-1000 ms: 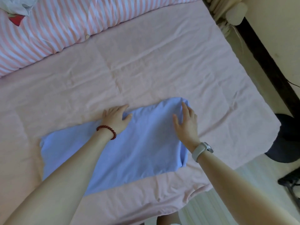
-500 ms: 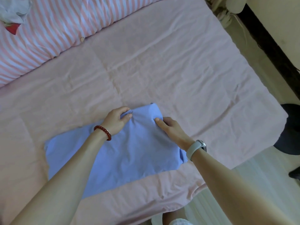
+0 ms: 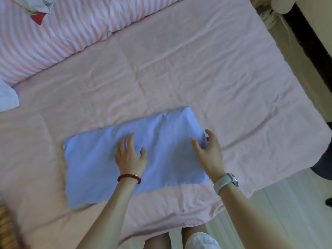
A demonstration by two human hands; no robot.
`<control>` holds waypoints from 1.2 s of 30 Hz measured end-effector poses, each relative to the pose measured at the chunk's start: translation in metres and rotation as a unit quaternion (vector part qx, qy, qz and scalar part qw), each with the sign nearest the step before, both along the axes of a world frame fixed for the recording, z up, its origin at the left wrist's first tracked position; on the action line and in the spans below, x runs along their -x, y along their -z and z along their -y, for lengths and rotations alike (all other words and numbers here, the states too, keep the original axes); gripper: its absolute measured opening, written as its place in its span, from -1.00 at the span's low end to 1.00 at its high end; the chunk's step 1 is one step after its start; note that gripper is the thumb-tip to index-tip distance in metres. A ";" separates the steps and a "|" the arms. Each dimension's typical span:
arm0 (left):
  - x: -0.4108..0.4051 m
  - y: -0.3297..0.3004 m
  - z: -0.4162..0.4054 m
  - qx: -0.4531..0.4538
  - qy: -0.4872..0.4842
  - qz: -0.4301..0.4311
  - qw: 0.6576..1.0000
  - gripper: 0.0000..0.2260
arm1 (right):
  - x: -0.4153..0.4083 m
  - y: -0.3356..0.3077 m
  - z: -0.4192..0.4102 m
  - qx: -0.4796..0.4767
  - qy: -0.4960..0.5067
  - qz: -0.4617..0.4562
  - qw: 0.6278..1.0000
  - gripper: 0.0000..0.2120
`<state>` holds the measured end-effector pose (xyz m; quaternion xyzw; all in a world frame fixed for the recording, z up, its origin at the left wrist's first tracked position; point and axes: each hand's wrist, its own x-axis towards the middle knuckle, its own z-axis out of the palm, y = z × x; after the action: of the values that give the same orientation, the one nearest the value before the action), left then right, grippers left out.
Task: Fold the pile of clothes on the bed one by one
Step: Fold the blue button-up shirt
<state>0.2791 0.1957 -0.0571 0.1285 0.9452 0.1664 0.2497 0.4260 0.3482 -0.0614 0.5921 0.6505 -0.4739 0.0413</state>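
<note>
Folding looks mid-way, I judge: the blue garment [image 3: 136, 159] lies as a flat rectangle on the pink bed sheet [image 3: 179, 69]. My left hand [image 3: 130, 157] and right hand [image 3: 209, 153] spread over it, gripping nothing. Next, fold it across. Striped duvet [image 3: 53, 33] behind, pale floor [image 3: 287, 203] right.

white cloth [image 3: 8, 97]: cut off by left edge
garment [image 3: 36, 4]: cut off at top
bottom-left object [image 3: 9, 229]: blurred, unidentifiable
dark object [image 3: 323, 159]: cut off by right edge
</note>
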 end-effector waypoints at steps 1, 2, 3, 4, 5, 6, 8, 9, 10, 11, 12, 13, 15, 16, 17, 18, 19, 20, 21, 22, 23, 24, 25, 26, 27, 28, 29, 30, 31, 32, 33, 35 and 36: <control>-0.005 0.004 0.011 0.022 -0.008 0.012 1.000 -0.45 | 0.001 0.001 0.006 0.050 0.009 -0.022 0.998 -0.43; -0.010 0.007 0.020 0.041 -0.008 0.028 0.999 -0.43 | 0.003 0.003 0.011 0.101 0.018 -0.043 0.994 -0.46; -0.013 0.011 0.026 0.051 0.001 0.044 0.998 -0.42 | 0.005 0.004 0.015 0.138 0.031 -0.064 0.988 -0.53; -0.015 0.013 0.031 0.050 0.011 0.058 0.997 -0.42 | 0.007 0.004 0.016 0.154 0.049 -0.079 0.984 -0.57; -0.014 0.015 0.033 0.043 0.019 0.070 0.996 -0.42 | 0.009 0.005 0.017 0.156 0.066 -0.102 0.980 -0.62; -0.011 0.017 0.035 0.032 0.019 0.082 0.996 -0.44 | 0.012 0.002 0.017 0.146 0.071 -0.117 0.980 -0.68; -0.001 0.016 0.038 -0.003 0.012 0.104 0.994 -0.49 | 0.016 -0.008 0.019 0.105 0.042 -0.135 0.984 -0.79; 0.004 0.014 0.039 -0.027 0.000 0.117 0.993 -0.53 | 0.019 -0.015 0.020 0.078 0.018 -0.139 0.987 -0.81; 0.010 0.008 0.041 -0.053 -0.029 0.134 0.989 -0.57 | 0.024 -0.025 0.023 0.055 -0.004 -0.141 0.988 -0.83; 0.016 -0.001 0.044 -0.081 -0.074 0.159 0.981 -0.62 | 0.030 -0.035 0.028 0.037 -0.025 -0.147 0.988 -0.83; 0.021 -0.010 0.048 -0.114 -0.126 0.193 0.966 -0.67 | 0.038 -0.048 0.033 0.023 -0.047 -0.146 0.988 -0.82; 0.027 -0.020 0.054 -0.153 -0.177 0.229 0.945 -0.73 | 0.049 -0.060 0.040 0.009 -0.072 -0.143 0.987 -0.80; 0.037 -0.041 0.074 -0.217 -0.265 0.284 0.895 -0.81 | 0.073 -0.081 0.059 -0.016 -0.145 -0.136 0.980 -0.68; 0.042 -0.049 0.087 -0.246 -0.303 0.303 0.869 -0.81 | 0.086 -0.089 0.071 -0.021 -0.189 -0.127 0.973 -0.61; 0.046 -0.055 0.102 -0.270 -0.335 0.314 0.846 -0.80 | 0.101 -0.095 0.086 -0.025 -0.232 -0.110 0.966 -0.56; 0.051 -0.060 0.119 -0.292 -0.363 0.321 0.824 -0.78 | 0.116 -0.098 0.102 -0.030 -0.270 -0.093 0.958 -0.52; 0.056 -0.062 0.135 -0.310 -0.386 0.326 0.806 -0.76 | 0.131 -0.097 0.121 -0.035 -0.302 -0.083 0.949 -0.50; 0.061 -0.062 0.152 -0.329 -0.409 0.329 0.785 -0.75 | 0.146 -0.094 0.140 -0.038 -0.334 -0.081 0.938 -0.50; 0.067 -0.059 0.168 -0.341 -0.431 0.329 0.768 -0.74 | 0.160 -0.089 0.161 -0.033 -0.367 -0.083 0.926 -0.49; 0.071 -0.058 0.181 -0.351 -0.452 0.331 0.750 -0.74 | 0.170 -0.084 0.180 -0.012 -0.404 -0.084 0.911 -0.48; 0.076 -0.055 0.194 -0.352 -0.466 0.332 0.741 -0.75 | 0.178 -0.078 0.198 0.022 -0.445 -0.080 0.892 -0.46; 0.080 -0.053 0.204 -0.352 -0.475 0.346 0.728 -0.76 | 0.184 -0.073 0.212 0.057 -0.484 -0.072 0.870 -0.47; 0.084 -0.049 0.212 -0.356 -0.478 0.373 0.711 -0.77 | 0.186 -0.068 0.223 0.088 -0.513 -0.064 0.852 -0.50; 0.086 -0.047 0.217 -0.366 -0.473 0.410 0.689 -0.74 | 0.186 -0.065 0.231 0.108 -0.520 -0.067 0.845 -0.57; 0.088 -0.043 0.222 -0.364 -0.459 0.426 0.690 -0.72 | 0.183 -0.062 0.235 0.115 -0.501 -0.080 0.854 -0.65; 0.089 -0.041 0.223 -0.364 -0.435 0.435 0.699 -0.72 | 0.179 -0.058 0.236 0.102 -0.471 -0.097 0.871 -0.70; 0.091 -0.034 0.225 -0.356 -0.398 0.406 0.742 -0.76 | 0.175 -0.055 0.233 0.078 -0.433 -0.101 0.892 -0.71; 0.091 -0.030 0.225 -0.359 -0.366 0.343 0.787 -0.82 | 0.171 -0.052 0.228 0.046 -0.397 -0.100 0.911 -0.70; 0.091 -0.023 0.225 -0.359 -0.339 0.265 0.829 -0.84 | 0.168 -0.049 0.222 0.011 -0.368 -0.097 0.925 -0.70; 0.090 -0.019 0.224 -0.356 -0.320 0.208 0.853 -0.78 | 0.167 -0.046 0.216 -0.033 -0.353 -0.098 0.930 -0.70; 0.087 -0.013 0.224 -0.343 -0.315 0.175 0.867 -0.69 | 0.169 -0.044 0.211 -0.085 -0.357 -0.103 0.925 -0.70; 0.080 -0.004 0.221 -0.254 -0.324 0.142 0.900 -0.47 | 0.183 -0.039 0.205 -0.192 -0.391 -0.137 0.889 -0.71; 0.075 0.001 0.219 -0.202 -0.321 0.137 0.915 -0.43 | 0.193 -0.036 0.202 -0.239 -0.411 -0.151 0.867 -0.72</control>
<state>0.2041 -0.0237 -0.0576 -0.1577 0.8382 0.4412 0.2790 0.2328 0.1460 -0.0257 0.1846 0.9265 -0.3279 -0.0089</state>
